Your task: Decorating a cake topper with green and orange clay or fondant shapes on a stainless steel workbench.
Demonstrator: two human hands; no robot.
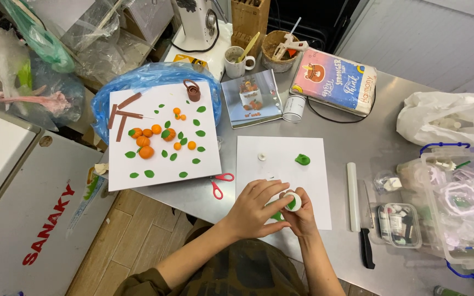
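Both my hands meet over the near edge of a white board (281, 159) on the steel table. My left hand (256, 208) curls around a small white round cutter (293, 201) with green clay showing in it. My right hand (304, 216) holds the same cutter from below. A flattened bit of green clay (277, 216) lies under my hands. Farther up the board sit a lump of green clay (302, 159) and a tiny white piece (261, 157).
A second white board (163, 164) at left carries orange clay balls, green leaves and brown strips. Red-handled scissors (219, 183), a white rolling pin (352, 196), a black-handled knife (366, 230), clear tool boxes (456, 205) and a white bag (445, 120) surround the work.
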